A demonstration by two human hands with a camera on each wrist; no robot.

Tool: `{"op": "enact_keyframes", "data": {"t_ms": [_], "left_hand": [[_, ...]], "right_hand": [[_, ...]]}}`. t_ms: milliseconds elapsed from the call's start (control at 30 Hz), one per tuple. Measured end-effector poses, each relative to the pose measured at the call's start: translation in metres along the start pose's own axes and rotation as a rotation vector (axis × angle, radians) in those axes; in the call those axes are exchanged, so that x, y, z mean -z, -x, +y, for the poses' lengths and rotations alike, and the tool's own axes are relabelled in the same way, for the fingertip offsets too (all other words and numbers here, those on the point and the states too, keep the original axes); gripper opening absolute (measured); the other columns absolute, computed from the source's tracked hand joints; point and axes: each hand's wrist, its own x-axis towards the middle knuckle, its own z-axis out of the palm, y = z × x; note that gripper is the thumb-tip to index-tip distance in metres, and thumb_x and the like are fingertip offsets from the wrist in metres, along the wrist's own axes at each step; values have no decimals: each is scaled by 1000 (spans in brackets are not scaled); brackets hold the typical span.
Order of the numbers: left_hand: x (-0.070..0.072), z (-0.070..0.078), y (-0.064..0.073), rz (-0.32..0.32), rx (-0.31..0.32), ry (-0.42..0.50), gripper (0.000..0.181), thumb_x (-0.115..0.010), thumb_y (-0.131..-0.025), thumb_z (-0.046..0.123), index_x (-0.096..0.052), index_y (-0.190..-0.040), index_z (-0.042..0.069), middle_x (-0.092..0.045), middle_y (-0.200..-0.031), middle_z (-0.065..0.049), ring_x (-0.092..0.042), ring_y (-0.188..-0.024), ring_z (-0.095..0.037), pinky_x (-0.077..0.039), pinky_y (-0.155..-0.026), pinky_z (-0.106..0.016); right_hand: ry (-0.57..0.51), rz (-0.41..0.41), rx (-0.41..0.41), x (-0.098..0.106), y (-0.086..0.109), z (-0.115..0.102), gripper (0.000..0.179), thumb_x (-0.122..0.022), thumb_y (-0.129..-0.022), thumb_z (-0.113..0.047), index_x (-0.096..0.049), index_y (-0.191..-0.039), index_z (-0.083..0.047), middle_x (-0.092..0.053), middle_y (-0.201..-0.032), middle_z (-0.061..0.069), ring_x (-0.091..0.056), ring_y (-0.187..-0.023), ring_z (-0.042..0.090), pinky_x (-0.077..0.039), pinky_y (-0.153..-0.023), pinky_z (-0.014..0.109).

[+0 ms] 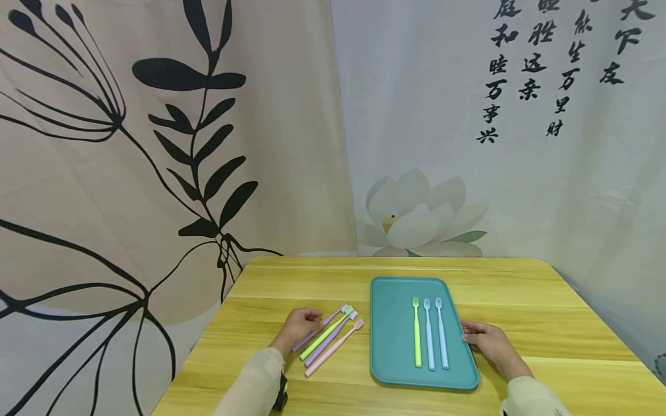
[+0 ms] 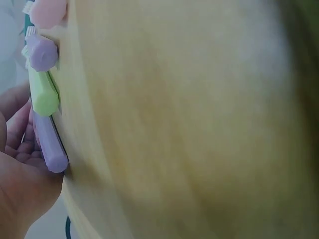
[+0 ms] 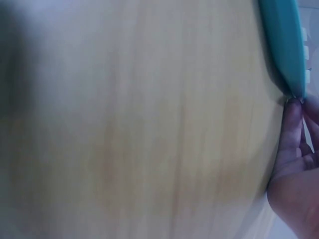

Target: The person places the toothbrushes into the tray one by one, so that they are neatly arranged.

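On the table, four-colour order aside, several toothbrushes lie slanted at the left: a purple toothbrush nearest my left hand, then a green toothbrush, another purple toothbrush and a pink toothbrush. My left hand rests beside the nearest purple one, fingers loosely bent; whether they touch it is unclear. A teal tray carries a green toothbrush and two blue toothbrushes, the left and the right. At the tray's right edge my right hand pinches the rim.
The light wooden table bears everything. Behind it hangs a curtain with black plant prints, a pale lotus and Chinese characters. A black band shows at my left wrist.
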Motion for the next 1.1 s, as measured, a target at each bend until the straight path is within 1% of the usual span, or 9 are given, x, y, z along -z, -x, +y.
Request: {"op": "enact_keyframes", "data": {"t_ms": [67,167,367,600,700,833,900,1100], "left_hand": [[-2,0,-2,3,28,-2,24,-73,-86,2,-70,-109,-5,-67,-92,-6,-59,-84,-17,-52,-76,-32],[-3,0,-4,1,49,-13,27,-75,-85,3,-70,-109,-5,-66,-92,-6,-59,-84,-17,-51,-76,-32],[-4,1,-5,7,42,-51,27,-78,-83,4,-72,-108,-4,-68,-91,-4,-60,-83,-15,-52,-77,-33],[-7,-1,-7,17,15,-101,18,-77,-84,6,-75,-101,-1,-68,-87,-3,-60,-81,-15,-53,-74,-33],[-8,0,-7,43,10,-108,16,-75,-85,4,-74,-99,-3,-69,-89,-6,-62,-82,-17,-54,-73,-34],[-8,0,-6,103,28,-84,15,-72,-85,-1,-73,-99,-5,-70,-91,-10,-64,-82,-20,-55,-71,-34],[-8,0,-7,131,37,-73,14,-71,-85,-1,-74,-99,-5,-70,-92,-10,-64,-82,-20,-55,-71,-34],[-2,-1,-11,165,21,-77,15,-70,-88,3,-74,-101,-5,-71,-91,-10,-63,-82,-19,-54,-70,-33]], "right_hand": [[4,-2,1,1,0,0,48,-63,-92,-1,-50,-136,14,-62,-119,24,-62,-100,19,-55,-78,30],[3,-1,0,1,-1,-1,48,-63,-92,-1,-50,-136,14,-62,-118,23,-61,-99,18,-55,-78,30],[-2,-7,-6,1,-2,-2,49,-63,-92,-1,-49,-137,14,-61,-119,25,-62,-99,19,-55,-79,31],[-4,-10,-4,2,-4,-2,48,-63,-92,0,-49,-137,14,-60,-121,26,-62,-100,20,-56,-79,31],[-2,-9,-5,2,-4,-1,48,-63,-92,-1,-50,-136,14,-61,-121,26,-62,-99,19,-56,-79,31],[-1,-8,-4,1,-4,0,48,-64,-92,-1,-50,-136,14,-62,-119,24,-62,-99,19,-55,-78,31],[-6,-5,-3,1,-4,0,48,-63,-92,0,-50,-136,14,-62,-119,24,-62,-98,18,-55,-78,30],[-12,-2,-8,1,-3,-2,48,-63,-92,1,-50,-136,15,-61,-118,24,-62,-97,18,-56,-78,30]]}}
